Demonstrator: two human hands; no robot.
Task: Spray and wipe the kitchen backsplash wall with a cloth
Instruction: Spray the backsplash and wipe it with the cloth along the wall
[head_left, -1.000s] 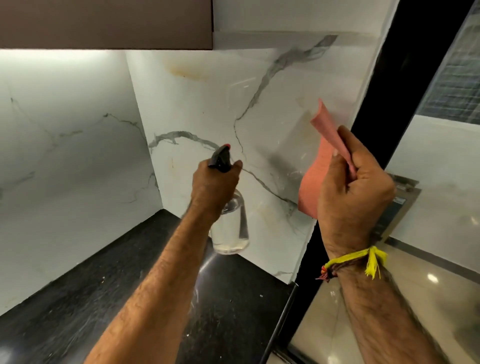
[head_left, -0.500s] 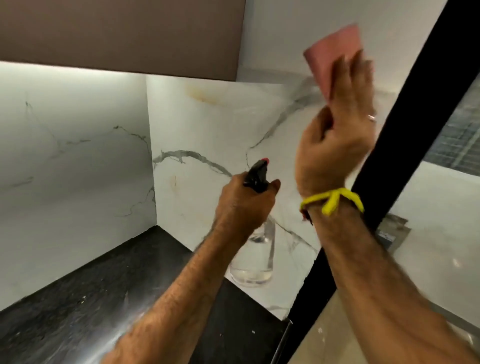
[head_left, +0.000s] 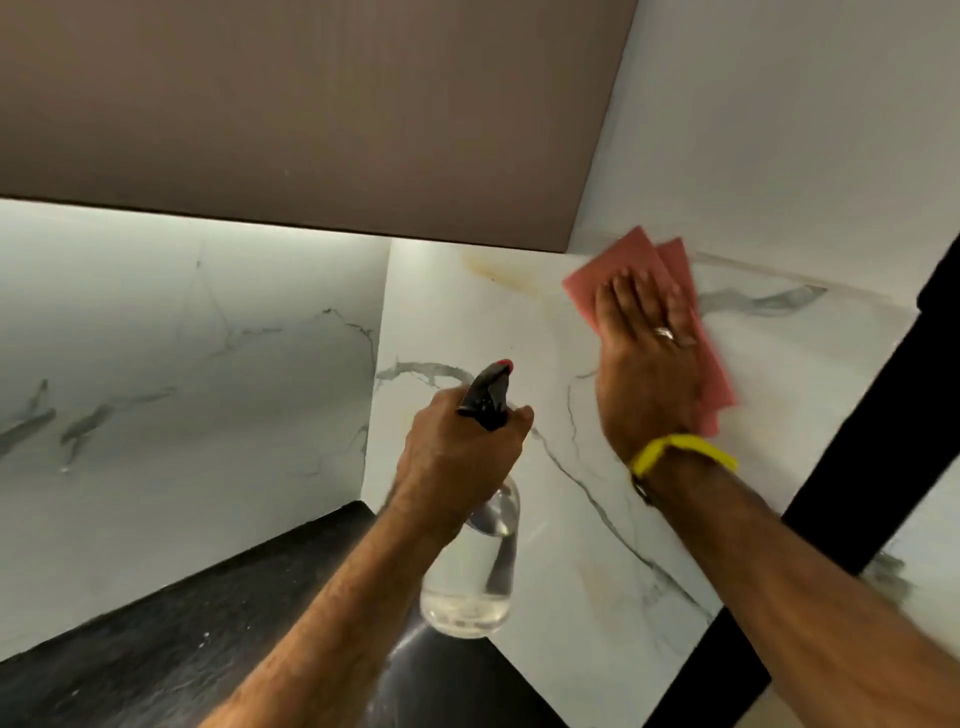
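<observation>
Pressing the pink cloth (head_left: 711, 364) flat against the marble backsplash wall (head_left: 597, 493), my right hand (head_left: 649, 358) lies with straight fingers spread over it, high on the panel just below the brown cabinet (head_left: 311, 114). A yellowish stain (head_left: 498, 270) sits just beside the cloth, to its left, not yet covered. My left hand (head_left: 457, 447) grips the neck of the clear spray bottle (head_left: 472, 582), held near the wall and above the black desk (head_left: 156, 634), nozzle pointing at the panel. Judged from this view, wiping is under way at the top of this panel; the stain, the lower veined area and the adjoining wall (head_left: 182, 389) on the left appear to remain.
</observation>
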